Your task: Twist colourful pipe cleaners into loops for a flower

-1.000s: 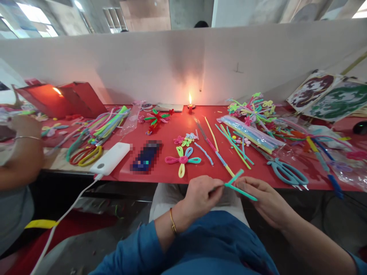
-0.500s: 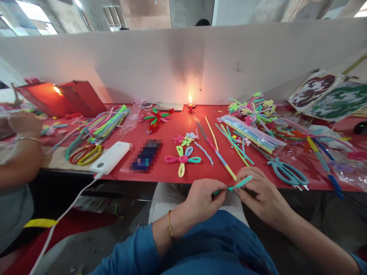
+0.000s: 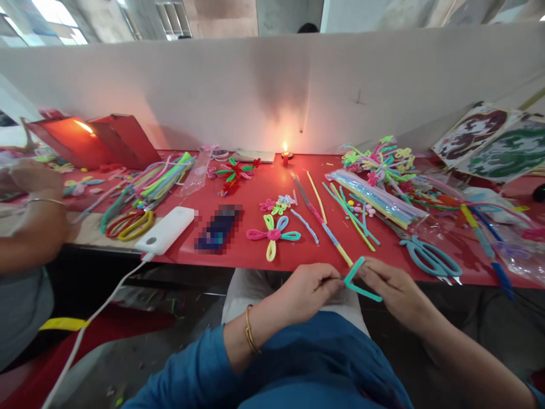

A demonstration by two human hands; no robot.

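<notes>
A teal pipe cleaner [image 3: 361, 290] is spread into a V just off the table's front edge. My left hand [image 3: 307, 292] pinches it at the base of the V. My right hand [image 3: 395, 289] has its thumb and fingertips closed against the upper prong, while the lower prong sticks out under those fingers. Behind my hands lies a pipe-cleaner flower [image 3: 273, 235] with pink, yellow, blue and teal loops. A multicoloured wrapped stick [image 3: 326, 227] points toward my fingers.
A lit candle [image 3: 285, 155] stands at the back of the red table. Blue-handled scissors [image 3: 430, 255] lie on the right, by a bag of pipe cleaners [image 3: 377, 199]. A corded white power bank [image 3: 166, 230] and a phone [image 3: 219, 227] sit left. A co-worker's arm [image 3: 34, 221] is at far left.
The teal pipe cleaner, closed together before, now has its two prongs spread apart. My right hand has turned and shifted slightly right; my left still pinches. The view has shifted a little.
</notes>
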